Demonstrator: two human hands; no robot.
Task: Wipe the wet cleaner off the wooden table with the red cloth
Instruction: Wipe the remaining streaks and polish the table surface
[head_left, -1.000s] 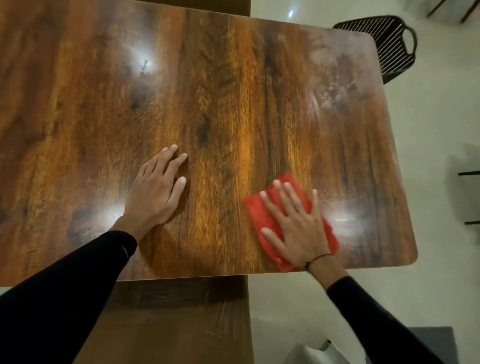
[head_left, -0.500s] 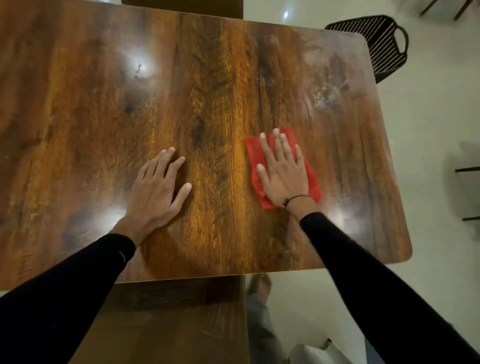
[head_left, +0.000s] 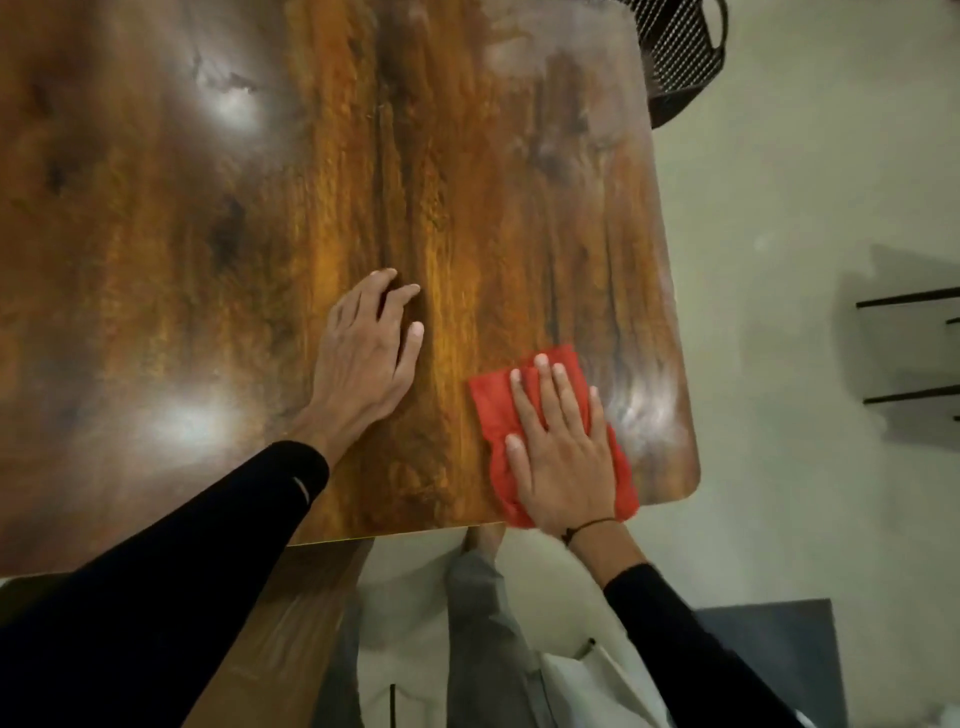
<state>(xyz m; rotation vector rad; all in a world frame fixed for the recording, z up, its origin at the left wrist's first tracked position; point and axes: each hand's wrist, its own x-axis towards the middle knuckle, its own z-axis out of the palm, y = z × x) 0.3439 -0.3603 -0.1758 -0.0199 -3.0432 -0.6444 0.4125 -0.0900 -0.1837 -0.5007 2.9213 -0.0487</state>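
A pale floor (head_left: 779, 208) surrounded one wooden table (head_left: 260, 234), whose glossy grain carried two bright glare spots on its left half and a hazy, smeared patch near the far right corner. One red cloth (head_left: 493, 410) lay crumpled flat on the tabletop at the near right corner, its lower edge reaching the table's near edge. The right hand (head_left: 561, 457) pressed down on the cloth with its fingers straight and slightly spread, covering most of it. The left hand (head_left: 363, 358) rested on bare wood just beside the cloth, apart from it, fingers loosely bent with the tips touching the surface. Both arms wore black sleeves. One black mesh chair (head_left: 680, 57) stood beyond the far right corner.
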